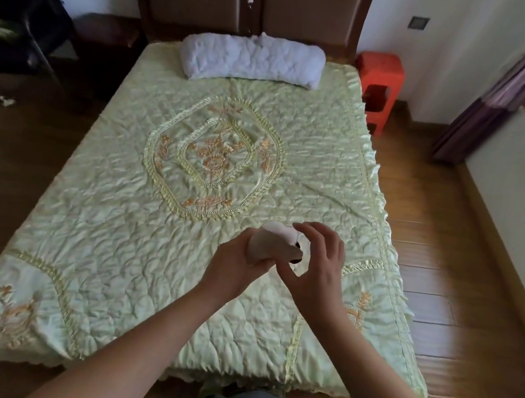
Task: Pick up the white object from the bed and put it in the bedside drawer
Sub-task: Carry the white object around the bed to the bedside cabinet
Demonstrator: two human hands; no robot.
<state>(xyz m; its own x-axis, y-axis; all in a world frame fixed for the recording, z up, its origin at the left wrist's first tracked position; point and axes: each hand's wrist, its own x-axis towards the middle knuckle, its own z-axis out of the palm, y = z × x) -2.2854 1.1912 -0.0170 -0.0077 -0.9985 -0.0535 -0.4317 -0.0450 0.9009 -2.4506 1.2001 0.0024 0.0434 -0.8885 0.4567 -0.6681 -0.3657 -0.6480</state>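
— White object [272, 240]: where does it sit?

— Above the near right part of the bed [118, 230], lifted clear of the cover and held between both hands. It looks soft and rounded, cream-white, with a small dark patch on its right side; the blur hides finer detail.

— How does the left hand [237, 262] hold it?

— Closed around the lower left of it, fingers curled underneath and the thumb pressed against the side.

— And the right hand [315, 268]?

— Half open. The fingers arch over the top and right of the object, the thumb reaches in below, and whether the fingertips press on it or only hover just beside it cannot be told.

— What of the surfaces around?

— A pale green satin bedspread [310, 145] covers the bed, quilted and crinkled, with a ruffled oval medallion [213, 159] in the middle stitched with orange flowers, and more orange embroidery at the near left corner. A white, lumpy pillow [251, 60] lies at the far end against a dark wooden headboard [249, 2] with padded brown panels. On the far right stands a red plastic stool [380, 87]; on the far left, a dark nightstand [105, 37]. The floor [461, 289] is wooden planks.
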